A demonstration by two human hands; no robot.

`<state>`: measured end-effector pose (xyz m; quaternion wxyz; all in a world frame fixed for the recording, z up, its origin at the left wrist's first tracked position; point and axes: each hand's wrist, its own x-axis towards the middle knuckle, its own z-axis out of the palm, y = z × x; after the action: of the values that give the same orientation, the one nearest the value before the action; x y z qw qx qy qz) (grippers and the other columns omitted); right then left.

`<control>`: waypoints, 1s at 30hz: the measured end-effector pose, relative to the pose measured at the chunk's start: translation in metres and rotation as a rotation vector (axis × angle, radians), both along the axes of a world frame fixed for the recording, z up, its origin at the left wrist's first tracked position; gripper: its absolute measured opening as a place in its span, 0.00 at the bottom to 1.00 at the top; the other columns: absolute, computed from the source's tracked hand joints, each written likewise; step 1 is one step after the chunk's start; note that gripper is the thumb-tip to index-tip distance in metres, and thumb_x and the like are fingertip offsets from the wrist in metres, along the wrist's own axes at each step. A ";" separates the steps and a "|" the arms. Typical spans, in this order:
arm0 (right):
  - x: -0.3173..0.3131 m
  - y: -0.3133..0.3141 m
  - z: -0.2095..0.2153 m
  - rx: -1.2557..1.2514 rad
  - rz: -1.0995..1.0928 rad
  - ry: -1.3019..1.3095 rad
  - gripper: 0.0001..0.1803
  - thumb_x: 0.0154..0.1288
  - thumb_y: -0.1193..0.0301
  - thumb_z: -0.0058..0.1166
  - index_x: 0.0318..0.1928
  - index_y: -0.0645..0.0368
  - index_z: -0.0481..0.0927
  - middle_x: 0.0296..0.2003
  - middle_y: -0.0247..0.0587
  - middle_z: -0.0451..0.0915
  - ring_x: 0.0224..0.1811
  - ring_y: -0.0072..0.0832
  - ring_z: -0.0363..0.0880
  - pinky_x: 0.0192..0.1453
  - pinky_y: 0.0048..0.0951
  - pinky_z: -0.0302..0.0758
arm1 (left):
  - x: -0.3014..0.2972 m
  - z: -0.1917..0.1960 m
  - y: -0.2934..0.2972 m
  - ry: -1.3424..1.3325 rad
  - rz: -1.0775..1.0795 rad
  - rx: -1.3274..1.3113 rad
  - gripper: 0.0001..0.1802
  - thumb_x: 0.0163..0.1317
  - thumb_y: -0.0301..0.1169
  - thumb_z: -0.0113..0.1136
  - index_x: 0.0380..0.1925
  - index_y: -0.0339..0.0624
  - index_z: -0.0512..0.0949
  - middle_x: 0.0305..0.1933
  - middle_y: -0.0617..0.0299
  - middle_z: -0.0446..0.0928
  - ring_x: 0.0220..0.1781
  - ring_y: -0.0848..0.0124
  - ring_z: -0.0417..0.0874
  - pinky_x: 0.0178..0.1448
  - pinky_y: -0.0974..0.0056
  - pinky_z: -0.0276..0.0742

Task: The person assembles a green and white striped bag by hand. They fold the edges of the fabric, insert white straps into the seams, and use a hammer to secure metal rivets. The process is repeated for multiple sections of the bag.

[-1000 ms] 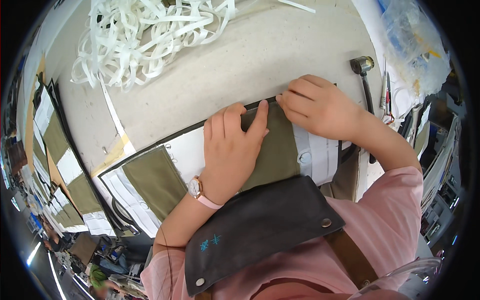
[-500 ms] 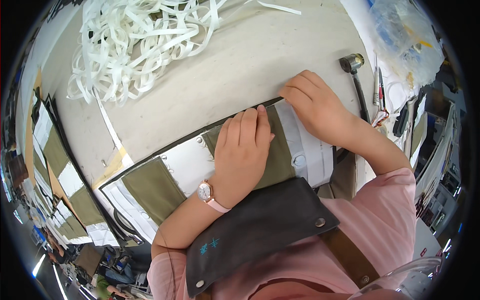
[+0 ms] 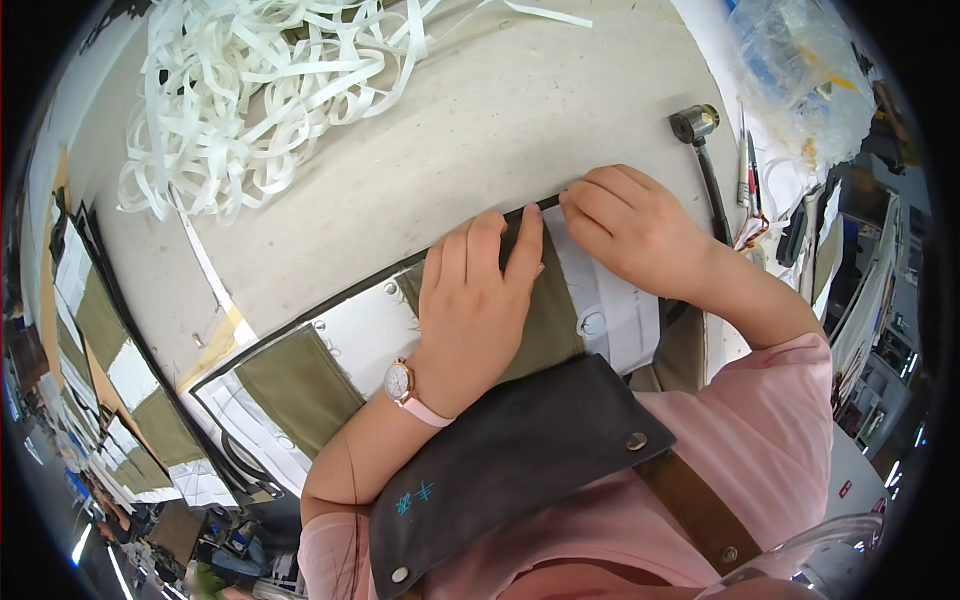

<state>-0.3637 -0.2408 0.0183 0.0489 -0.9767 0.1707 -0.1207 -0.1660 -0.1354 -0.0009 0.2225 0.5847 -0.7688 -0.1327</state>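
In front of me lies a long flat panel (image 3: 302, 385) of olive green and white sections, with a dark strip along its far edge. My left hand (image 3: 475, 295) rests flat on its middle, palm down, its index finger spread away from the others and its fingertips at the far edge. At the far right end my right hand (image 3: 632, 225) has bent fingers closed at the dark edge strip; the thumb is mostly hidden. Round metal eyelets or snaps show on the white sections. A watch (image 3: 398, 380) with a pink strap sits on my left wrist.
A heap of white ribbon (image 3: 270, 100) covers the table's far left. The hammer (image 3: 695, 122) lies right of my right hand, near thin tools and a clear plastic bag (image 3: 805, 75). More green and white panels (image 3: 165, 418) are at the left. My dark apron (image 3: 520, 460) meets the panel's near side.
My left index finger has spread away from the middle finger, along the edge to the right. My right hand has come slightly nearer, still at the edge. The whole view has shifted a little.
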 end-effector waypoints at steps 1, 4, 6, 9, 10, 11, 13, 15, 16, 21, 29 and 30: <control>0.001 0.000 0.000 0.027 -0.034 -0.020 0.11 0.46 0.73 0.58 0.33 0.61 0.78 0.36 0.41 0.75 0.41 0.37 0.77 0.45 0.34 0.79 | 0.001 -0.001 -0.001 0.002 -0.003 -0.007 0.29 0.58 0.29 0.68 0.62 0.47 0.78 0.50 0.55 0.71 0.50 0.58 0.74 0.55 0.56 0.70; -0.003 0.000 0.000 0.169 -0.156 -0.073 0.11 0.47 0.76 0.59 0.34 0.63 0.79 0.36 0.43 0.76 0.41 0.38 0.78 0.44 0.36 0.79 | 0.001 0.001 -0.004 -0.023 -0.026 -0.014 0.27 0.58 0.27 0.60 0.60 0.47 0.78 0.49 0.54 0.71 0.50 0.59 0.75 0.55 0.57 0.71; -0.003 0.001 0.001 0.216 -0.200 -0.090 0.11 0.48 0.77 0.59 0.35 0.64 0.79 0.36 0.44 0.77 0.41 0.38 0.79 0.43 0.37 0.79 | 0.003 0.001 -0.005 -0.015 -0.034 -0.011 0.26 0.58 0.26 0.59 0.60 0.48 0.79 0.49 0.55 0.71 0.49 0.60 0.74 0.55 0.58 0.71; -0.002 0.004 0.004 0.163 -0.162 -0.046 0.11 0.49 0.78 0.60 0.37 0.66 0.80 0.36 0.43 0.77 0.42 0.38 0.79 0.43 0.36 0.80 | 0.003 0.001 -0.005 0.033 -0.024 0.003 0.28 0.59 0.27 0.66 0.62 0.52 0.78 0.46 0.56 0.70 0.48 0.59 0.74 0.53 0.56 0.69; -0.003 0.006 0.006 0.123 -0.133 -0.007 0.12 0.50 0.78 0.59 0.37 0.66 0.80 0.36 0.43 0.78 0.42 0.38 0.79 0.44 0.36 0.80 | 0.003 0.001 -0.005 0.033 -0.024 0.007 0.28 0.59 0.27 0.66 0.62 0.52 0.78 0.46 0.56 0.70 0.48 0.59 0.73 0.53 0.56 0.69; -0.003 0.009 0.008 0.082 -0.107 0.031 0.12 0.50 0.78 0.59 0.38 0.67 0.81 0.37 0.43 0.78 0.43 0.38 0.79 0.44 0.36 0.80 | 0.004 0.002 -0.005 0.031 -0.028 0.009 0.28 0.59 0.27 0.65 0.62 0.52 0.78 0.46 0.56 0.70 0.48 0.59 0.73 0.53 0.56 0.69; -0.001 0.015 0.013 0.029 -0.113 0.064 0.14 0.51 0.77 0.59 0.41 0.69 0.81 0.37 0.44 0.78 0.44 0.38 0.80 0.46 0.35 0.80 | 0.005 0.003 -0.005 0.049 -0.032 0.021 0.27 0.59 0.27 0.65 0.62 0.52 0.78 0.46 0.56 0.70 0.48 0.59 0.73 0.53 0.56 0.69; 0.000 0.020 0.018 -0.008 -0.135 0.103 0.16 0.52 0.77 0.59 0.43 0.71 0.81 0.39 0.45 0.79 0.46 0.39 0.80 0.47 0.35 0.81 | 0.005 0.002 -0.007 0.067 -0.031 0.018 0.27 0.59 0.27 0.65 0.61 0.52 0.79 0.46 0.57 0.70 0.47 0.59 0.73 0.53 0.56 0.69; 0.000 0.023 0.019 -0.014 -0.157 0.122 0.17 0.52 0.77 0.59 0.44 0.71 0.81 0.39 0.46 0.79 0.47 0.40 0.80 0.48 0.35 0.81 | 0.005 0.000 -0.007 0.072 -0.030 0.012 0.27 0.59 0.27 0.65 0.61 0.52 0.79 0.46 0.57 0.70 0.47 0.59 0.73 0.53 0.56 0.69; -0.008 0.037 0.017 0.052 -0.293 0.093 0.21 0.51 0.77 0.57 0.48 0.73 0.80 0.44 0.50 0.80 0.50 0.45 0.80 0.52 0.40 0.81 | 0.007 0.000 -0.007 0.042 -0.056 0.007 0.27 0.57 0.25 0.61 0.60 0.51 0.79 0.46 0.57 0.70 0.47 0.60 0.73 0.53 0.57 0.69; 0.002 0.046 -0.002 0.032 -0.335 0.001 0.24 0.49 0.79 0.56 0.51 0.73 0.78 0.49 0.55 0.78 0.53 0.48 0.78 0.58 0.43 0.78 | 0.006 -0.001 -0.007 0.011 -0.052 -0.002 0.28 0.58 0.27 0.66 0.61 0.53 0.79 0.44 0.59 0.70 0.46 0.62 0.73 0.51 0.58 0.68; 0.003 0.047 0.000 0.065 -0.353 0.012 0.24 0.50 0.78 0.57 0.51 0.72 0.79 0.48 0.53 0.78 0.52 0.47 0.78 0.57 0.42 0.78 | 0.007 0.000 -0.008 0.015 -0.051 0.004 0.28 0.58 0.27 0.66 0.61 0.53 0.79 0.44 0.59 0.70 0.46 0.62 0.73 0.51 0.58 0.69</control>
<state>-0.3604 -0.1934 0.0183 0.0575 -0.9302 0.3434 -0.1160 -0.1595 -0.1429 -0.0013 0.2237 0.5643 -0.7815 -0.1440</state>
